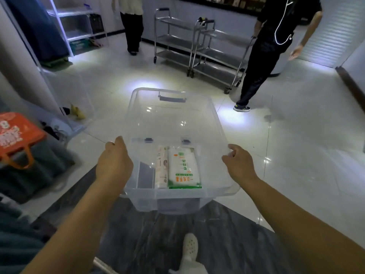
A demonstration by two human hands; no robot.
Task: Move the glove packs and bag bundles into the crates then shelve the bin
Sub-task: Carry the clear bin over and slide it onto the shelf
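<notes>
I carry a clear plastic bin (173,115) in front of me, above the floor. My left hand (114,161) grips its left rim and my right hand (238,165) grips its right rim. Inside, at the near end, lies a white and green glove pack (183,169). A narrow white bag bundle (161,169) lies beside it on the left, and a grey flat piece (145,177) sits further left.
Two steel trolleys (197,48) stand ahead on the tiled floor. One person in black (270,46) stands at the right, another (132,26) at the back. A white shelf rack (79,26) is far left. An orange bag (17,135) sits on stacked items at my left.
</notes>
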